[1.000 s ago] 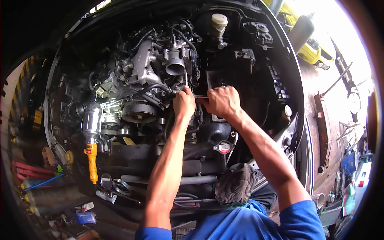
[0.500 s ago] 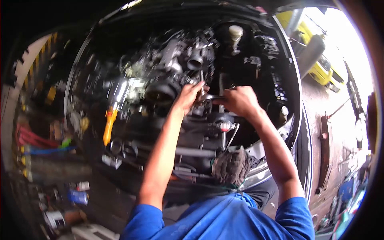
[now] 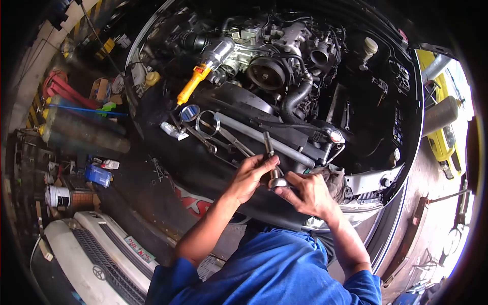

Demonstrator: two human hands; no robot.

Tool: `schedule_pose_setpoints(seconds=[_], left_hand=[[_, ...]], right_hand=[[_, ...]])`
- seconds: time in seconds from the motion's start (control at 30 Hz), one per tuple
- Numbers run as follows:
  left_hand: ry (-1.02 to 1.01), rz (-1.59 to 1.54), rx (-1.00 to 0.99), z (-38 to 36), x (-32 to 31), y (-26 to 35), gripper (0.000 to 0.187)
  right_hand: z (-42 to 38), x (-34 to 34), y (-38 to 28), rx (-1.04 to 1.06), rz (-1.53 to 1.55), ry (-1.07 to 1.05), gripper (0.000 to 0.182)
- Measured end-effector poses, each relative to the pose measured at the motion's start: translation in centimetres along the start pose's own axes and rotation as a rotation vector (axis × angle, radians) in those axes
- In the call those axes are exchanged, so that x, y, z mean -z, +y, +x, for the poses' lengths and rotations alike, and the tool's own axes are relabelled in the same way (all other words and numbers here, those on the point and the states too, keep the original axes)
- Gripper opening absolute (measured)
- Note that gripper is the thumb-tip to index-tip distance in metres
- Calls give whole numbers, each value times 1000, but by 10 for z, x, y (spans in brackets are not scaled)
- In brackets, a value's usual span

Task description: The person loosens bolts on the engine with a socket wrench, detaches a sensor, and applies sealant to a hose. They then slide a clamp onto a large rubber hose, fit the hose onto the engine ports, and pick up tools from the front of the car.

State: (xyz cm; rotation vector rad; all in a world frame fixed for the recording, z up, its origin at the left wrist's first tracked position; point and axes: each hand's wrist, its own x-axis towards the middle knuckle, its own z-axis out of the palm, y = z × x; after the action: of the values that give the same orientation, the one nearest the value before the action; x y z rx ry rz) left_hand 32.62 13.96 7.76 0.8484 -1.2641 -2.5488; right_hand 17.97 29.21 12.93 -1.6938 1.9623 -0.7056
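In front of my chest, above the front edge of the open engine bay, both hands hold a ratchet wrench with a socket extension pointing away from me. My left hand is closed around the extension, thumb along it. My right hand grips the ratchet at its head; its handle is mostly hidden by the fingers. Past them lie the radiator cap and a black radiator hose. A dark rag lies beside my right hand.
A lit yellow work light rests over the engine's left side. Wrenches and a metal ring clamp lie on the front panel. A detached white bumper lies on the floor at lower left. A yellow vehicle stands at right.
Both hands have drawn back from the engine toward my body, bringing the ratchet and extension out over the front edge. The view has shifted, showing more floor at left.
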Motion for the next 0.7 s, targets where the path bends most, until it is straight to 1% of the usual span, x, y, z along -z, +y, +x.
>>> schedule_pose_setpoints(seconds=[0.03,0.13,0.2,0.23,0.3,0.33,0.37,0.4,0.43,0.47,0.5,0.57,0.63,0.67,0.7], left_hand=[[39,6,2,-7,3,-4,34],[119,-45,-83,-14,12,-14,34],[289,39,-201,-9,17,-10,35],[369,110,-242,-6,23,-4,35],[468,485,-298,8,42,-5,37],[497,533,-304,10,39,-3,38],[515,583,-308,12,35,-2,38],[499,675,-325,21,45,-12,36],[508,730,-356,18,31,-8,36],[566,701,-440,26,36,-22,38],[635,847,-422,17,17,-12,38],[732,1111,-584,18,19,-18,38],[671,1169,-617,23,23,-24,37],[657,1193,-635,24,25,-27,37],[643,1181,-632,24,26,-28,36]], right_hand=[[-1,-10,0,-5,-33,-27,42],[-2,-34,3,174,-69,154,41],[-3,-42,8,306,-44,253,41],[-3,-41,7,257,-92,280,40],[4,-38,2,139,-194,348,40],[11,-41,6,-3,-265,330,37],[21,-47,18,31,-250,427,36],[29,-55,32,15,-279,459,31],[36,-61,46,36,-285,437,25],[38,-62,44,-9,-307,381,23],[38,-64,41,-30,-338,344,23],[31,-64,38,85,-391,464,29],[18,-63,40,81,-368,512,36],[10,-61,44,44,-322,490,36],[3,-58,47,31,-245,565,32]])
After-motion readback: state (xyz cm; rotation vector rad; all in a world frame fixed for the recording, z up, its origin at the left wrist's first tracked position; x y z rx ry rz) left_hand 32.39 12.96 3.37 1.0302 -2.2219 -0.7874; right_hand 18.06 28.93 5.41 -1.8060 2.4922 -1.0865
